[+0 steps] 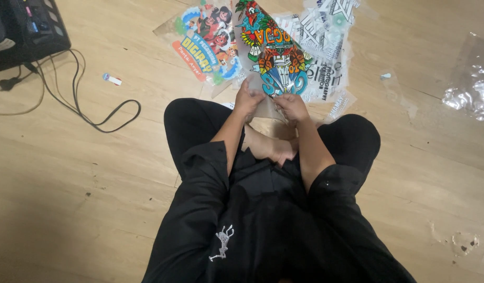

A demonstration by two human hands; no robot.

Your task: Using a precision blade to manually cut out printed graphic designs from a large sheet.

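The hands are close together at the near end of a colourful print sheet: the left hand (248, 100) pinches the lower left corner of the sheet (271, 50), and the right hand (292, 106) pinches the lower edge just beside it, so both are closed on the same sheet and nearly touching each other. The person sits cross-legged on the wooden floor (84, 173), and the sheet is lifted a little above the knees. On the far left is a black machine (27, 26), with a black cable (84, 112) curling over the floor and a small scrap (112, 79) near it. Then comes a cartoon print (208, 39), lying flat, then the held sheet, then black-and-white prints (326, 47) partly under it, and far right a crumpled clear film (470, 84). The long axis of the sheet runs away from the person, and its narrow top points to the far side, leaning slightly left. I think the thin film could tear or crease if the fingers pull unevenly, and the layers could stick to each other again.
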